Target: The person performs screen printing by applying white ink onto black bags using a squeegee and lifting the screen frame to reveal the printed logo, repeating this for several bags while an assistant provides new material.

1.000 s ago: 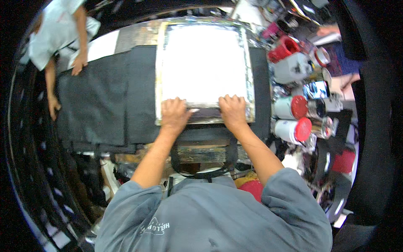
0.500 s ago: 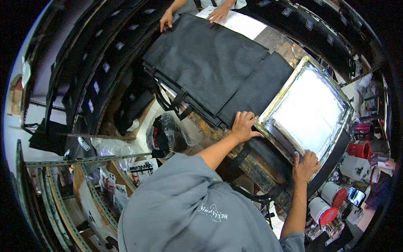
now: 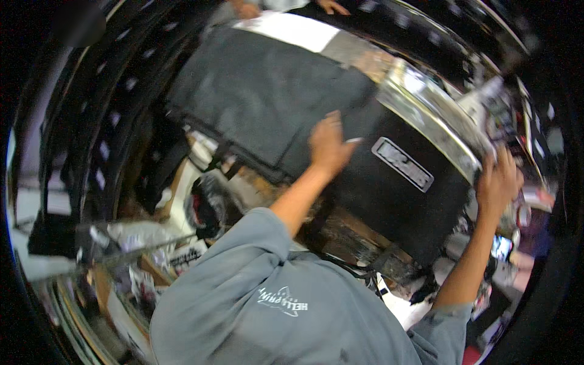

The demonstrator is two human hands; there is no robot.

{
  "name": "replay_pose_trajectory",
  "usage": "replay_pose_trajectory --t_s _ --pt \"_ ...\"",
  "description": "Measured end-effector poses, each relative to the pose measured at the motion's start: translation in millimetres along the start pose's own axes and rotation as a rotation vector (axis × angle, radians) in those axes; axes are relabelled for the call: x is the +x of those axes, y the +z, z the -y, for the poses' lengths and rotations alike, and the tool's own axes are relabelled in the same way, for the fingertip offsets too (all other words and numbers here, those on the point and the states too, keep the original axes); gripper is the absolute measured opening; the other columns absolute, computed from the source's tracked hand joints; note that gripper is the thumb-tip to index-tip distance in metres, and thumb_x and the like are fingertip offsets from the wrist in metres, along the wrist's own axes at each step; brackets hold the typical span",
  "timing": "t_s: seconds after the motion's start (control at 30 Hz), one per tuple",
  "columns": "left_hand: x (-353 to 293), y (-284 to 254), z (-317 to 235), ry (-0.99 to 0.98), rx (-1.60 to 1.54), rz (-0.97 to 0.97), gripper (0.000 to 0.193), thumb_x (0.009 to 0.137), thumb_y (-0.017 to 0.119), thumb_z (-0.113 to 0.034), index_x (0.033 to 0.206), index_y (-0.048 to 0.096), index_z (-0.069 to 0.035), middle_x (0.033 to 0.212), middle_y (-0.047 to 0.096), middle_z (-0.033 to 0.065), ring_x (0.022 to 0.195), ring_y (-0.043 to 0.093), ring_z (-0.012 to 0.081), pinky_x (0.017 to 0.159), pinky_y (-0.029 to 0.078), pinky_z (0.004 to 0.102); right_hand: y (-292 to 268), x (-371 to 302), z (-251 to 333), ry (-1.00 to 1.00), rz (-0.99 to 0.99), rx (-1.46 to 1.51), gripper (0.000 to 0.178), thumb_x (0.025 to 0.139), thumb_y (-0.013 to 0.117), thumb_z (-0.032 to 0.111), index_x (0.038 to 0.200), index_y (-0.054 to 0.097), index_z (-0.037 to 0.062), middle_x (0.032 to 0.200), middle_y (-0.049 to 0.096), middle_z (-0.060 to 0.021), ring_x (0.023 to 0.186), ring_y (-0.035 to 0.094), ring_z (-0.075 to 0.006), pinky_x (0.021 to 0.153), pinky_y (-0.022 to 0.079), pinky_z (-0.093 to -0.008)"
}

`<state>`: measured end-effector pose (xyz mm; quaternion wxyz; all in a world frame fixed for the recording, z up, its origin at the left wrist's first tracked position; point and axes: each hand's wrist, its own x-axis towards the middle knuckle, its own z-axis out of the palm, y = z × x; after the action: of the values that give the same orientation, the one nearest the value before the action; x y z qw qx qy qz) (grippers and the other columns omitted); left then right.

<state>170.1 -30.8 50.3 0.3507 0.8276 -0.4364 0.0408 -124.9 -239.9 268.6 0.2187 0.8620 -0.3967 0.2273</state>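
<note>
My right hand (image 3: 500, 179) grips the near right corner of a screen printing frame (image 3: 429, 125), which is tilted up on its far side. Below the raised frame, a black fabric bag (image 3: 389, 201) lies on the worktable (image 3: 350, 234), bearing a white printed rectangular label (image 3: 403, 164). My left hand (image 3: 330, 146) is over the black cloth where that bag meets a neighbouring stack of black bags (image 3: 249, 91). Its thumb is stretched out from the fingers, and it holds nothing that I can see. Motion blurs both hands a little.
Another person's hands (image 3: 246, 10) show at the far edge, near a white sheet (image 3: 298, 30). Racks of black bags (image 3: 131, 85) stand at left and back. A plastic-wrapped bundle (image 3: 210, 204) sits left of the table. A lit phone (image 3: 502, 247) and tubs are at right.
The frame has swung up and away, uncovering the bag's white label. My left hand has let go of the frame and moved up-left; my right hand has risen with the frame's corner.
</note>
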Motion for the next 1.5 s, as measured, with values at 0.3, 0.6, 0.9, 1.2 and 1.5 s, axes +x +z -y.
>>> replay_pose_trajectory --t_s 0.3,0.6,0.9,1.2,1.5 --pt "-27.3 8.0 52.2 -0.191 0.661 0.121 0.109 0.071 0.079 -0.073 0.148 0.048 -0.001 0.137 0.05 0.0221 0.122 0.054 0.0422 0.096 0.049 0.055 -20.7 67.7 5.2 0.061 -0.107 0.159 0.069 0.097 0.048 0.069 0.092 0.073 0.0045 0.09 0.074 -0.0172 0.091 0.07 -0.0359 0.083 0.043 -0.0526" --pt "15.4 -13.4 58.6 -0.202 0.132 0.231 0.046 0.094 0.072 -0.037 0.112 0.065 0.004 0.097 0.07 0.0251 0.097 0.069 0.0429 0.084 0.053 0.049 -24.5 60.8 5.2 0.106 -0.098 0.14 0.068 0.095 0.051 0.07 0.091 0.073 0.0054 0.09 0.073 -0.0164 0.091 0.07 -0.0362 0.083 0.045 -0.0512" --pt "182.4 -179.3 149.2 -0.183 0.119 0.354 0.058 0.09 0.074 -0.041 0.11 0.069 0.013 0.105 0.074 0.0272 0.097 0.073 0.03 0.089 0.054 0.0387 -31.7 55.5 -1.0 0.118 -0.017 0.124 0.069 0.095 0.049 0.07 0.09 0.074 0.006 0.093 0.075 -0.0174 0.095 0.07 -0.035 0.086 0.044 -0.0552" --pt "187.5 -238.3 129.1 0.31 0.27 -0.322 0.023 0.093 0.072 -0.014 0.111 0.066 0.0 0.102 0.066 0.0209 0.094 0.064 0.039 0.082 0.051 0.0439 -36.2 48.1 9.8 0.092 -0.065 0.124 0.056 0.097 0.057 0.057 0.092 0.069 0.0036 0.093 0.071 -0.0157 0.095 0.067 -0.0351 0.087 0.043 -0.05" --pt "-46.6 -54.1 51.5 0.252 -0.058 0.182 0.016 0.088 0.07 -0.011 0.102 0.07 -0.003 0.095 0.067 0.0172 0.091 0.065 0.0388 0.078 0.054 0.0479 -22.0 51.9 2.6 0.075 -0.08 0.145 0.057 0.097 0.056 0.058 0.097 0.071 0.0028 0.099 0.072 -0.0174 0.097 0.067 -0.0381 0.084 0.044 -0.0498"
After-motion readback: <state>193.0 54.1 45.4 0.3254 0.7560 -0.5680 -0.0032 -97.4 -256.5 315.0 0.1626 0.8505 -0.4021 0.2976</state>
